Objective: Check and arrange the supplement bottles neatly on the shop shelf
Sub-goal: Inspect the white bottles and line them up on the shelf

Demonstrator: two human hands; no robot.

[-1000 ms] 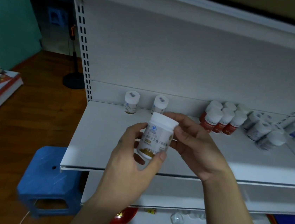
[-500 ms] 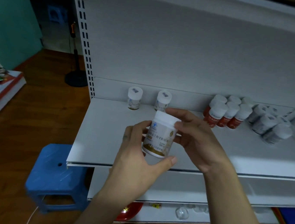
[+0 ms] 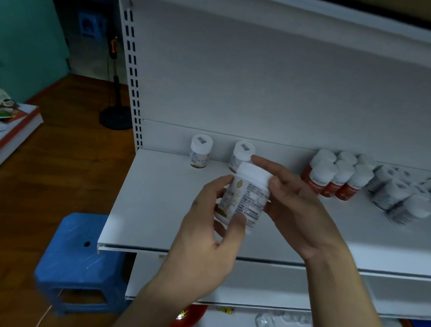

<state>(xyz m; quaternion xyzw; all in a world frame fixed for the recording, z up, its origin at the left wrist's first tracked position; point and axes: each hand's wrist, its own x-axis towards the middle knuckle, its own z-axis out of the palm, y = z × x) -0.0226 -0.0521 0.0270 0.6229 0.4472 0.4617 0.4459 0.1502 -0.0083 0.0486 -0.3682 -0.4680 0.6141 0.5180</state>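
Observation:
A white supplement bottle [image 3: 245, 196] with a white cap is held above the white shelf [image 3: 150, 209], its printed text side facing me. My left hand [image 3: 205, 240] grips its lower body from the left and below. My right hand [image 3: 295, 207] holds its cap and upper side from the right. Two matching white-and-gold bottles [image 3: 200, 151] stand upright against the back wall of the shelf, the right one [image 3: 241, 152] partly hidden behind the held bottle.
Several red-labelled bottles [image 3: 339, 177] and several white and blue-labelled bottles [image 3: 398, 195] are grouped at the right of the shelf. A blue plastic stool [image 3: 77, 260] stands on the wooden floor at lower left. Lower shelves hold a red dish [image 3: 186, 318] and clear items.
The held bottle has been turned in my hands, so its text side faces me instead of the gold front label. Both hands stay on it.

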